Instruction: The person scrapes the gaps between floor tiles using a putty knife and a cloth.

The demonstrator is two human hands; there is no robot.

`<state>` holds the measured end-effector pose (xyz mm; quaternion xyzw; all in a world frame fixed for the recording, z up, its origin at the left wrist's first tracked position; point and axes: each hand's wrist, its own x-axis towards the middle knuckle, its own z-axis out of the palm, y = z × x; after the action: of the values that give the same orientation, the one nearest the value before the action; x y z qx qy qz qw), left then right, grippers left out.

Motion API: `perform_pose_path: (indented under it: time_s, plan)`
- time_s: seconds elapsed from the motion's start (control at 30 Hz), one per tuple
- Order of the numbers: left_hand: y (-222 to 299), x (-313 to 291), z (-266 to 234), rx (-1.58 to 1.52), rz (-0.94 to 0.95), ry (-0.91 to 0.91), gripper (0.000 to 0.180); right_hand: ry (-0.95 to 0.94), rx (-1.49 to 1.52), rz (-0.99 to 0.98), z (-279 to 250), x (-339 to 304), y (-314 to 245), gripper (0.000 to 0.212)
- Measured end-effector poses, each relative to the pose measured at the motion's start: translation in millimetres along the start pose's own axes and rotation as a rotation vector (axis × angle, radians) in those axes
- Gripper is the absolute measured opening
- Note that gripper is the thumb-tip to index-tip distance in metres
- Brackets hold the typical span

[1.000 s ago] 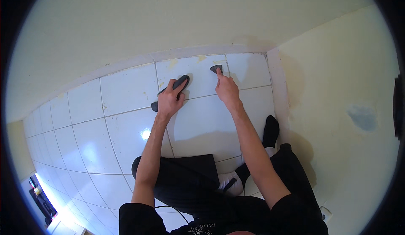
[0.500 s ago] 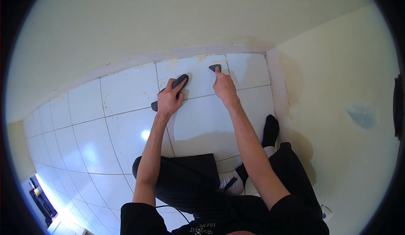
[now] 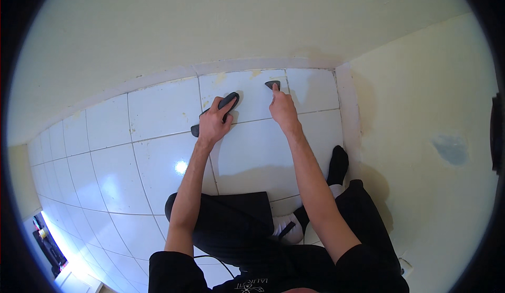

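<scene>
My left hand [image 3: 214, 123] is closed around a long dark grey thing with rounded ends [image 3: 229, 100], held flat against the white floor tiles [image 3: 247, 148]. Its underside and exact kind are hidden by the fingers. Further right, my right hand [image 3: 284, 110] grips a small scraper [image 3: 273, 85] with a dark, flared head. The index finger stretches along the scraper toward its head, which rests at the tile close to the wall. Yellowish stains [image 3: 255, 74] mark the tile along the wall, to the left of the scraper.
A cream wall [image 3: 210, 25] with a low skirting [image 3: 247, 65] runs across the far side. Another wall [image 3: 421, 98] with a grey patch [image 3: 451, 150] closes the right. My black-socked foot [image 3: 338, 164] and bent legs are near. Various objects [image 3: 44, 240] stand far left.
The view has shifted slightly, so the tiles and both hands appear a little further right. Against the tiles, the hands and what they hold have hardly moved.
</scene>
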<state>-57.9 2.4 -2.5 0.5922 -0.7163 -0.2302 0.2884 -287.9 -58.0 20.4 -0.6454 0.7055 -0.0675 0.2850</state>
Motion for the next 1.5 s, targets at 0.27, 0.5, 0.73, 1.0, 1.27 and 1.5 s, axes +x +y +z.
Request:
perform_pose_path:
  time_s: [0.27,0.5,0.73,1.0,1.27,1.5]
  plan:
    - [2.4,0.8,-0.1,0.002,0.026,0.025,0.052,0.042,0.014,-0.027,2.6,1.7,4.9,0.053]
    - [3.5,1.5,-0.7,0.007,0.011,0.008,0.052,0.115,0.089,-0.103,10.1,-0.8,13.6,0.049]
    - [1.2,1.0,-1.0,0.012,0.030,0.029,0.053,0.082,0.085,-0.045,11.6,-1.3,8.4,0.052]
    - [0.0,0.8,-0.4,-0.005,0.034,0.024,0.053,-0.003,0.063,0.012,3.7,2.8,1.8,0.059]
    - [1.9,2.6,0.4,0.004,0.036,0.013,0.052,0.009,0.000,-0.016,2.6,4.3,10.3,0.057]
    - [-0.6,1.7,-0.8,0.003,0.016,-0.005,0.052,0.044,-0.006,0.078,1.3,-10.6,0.3,0.047]
